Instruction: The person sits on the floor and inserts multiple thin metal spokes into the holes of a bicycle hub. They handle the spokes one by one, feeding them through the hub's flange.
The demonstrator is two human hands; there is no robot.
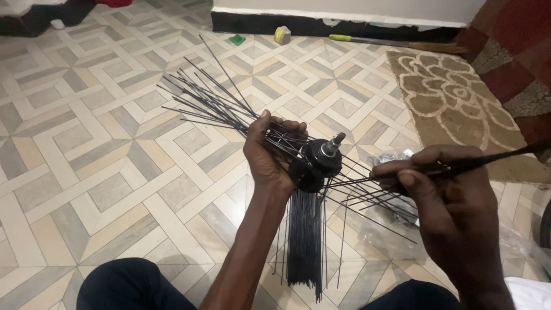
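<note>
- Above a tiled floor [103,149], the left hand [267,155] grips a black hub [318,161], fingers closed over its spokes [212,106].
- Spokes fan toward 10 o'clock, hang toward 6, and spread toward 4.
- At 3 o'clock, the right hand [445,183] pinches several spokes in a tight grip.
- A rug [453,97] lies at 1 o'clock.

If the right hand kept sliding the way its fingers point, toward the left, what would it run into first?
Most likely the black wheel hub. The right hand pinches a bundle of thin black spokes that lead straight to the hub, which the left hand grips from the other side. Depth is hard to judge in this one view.
</note>
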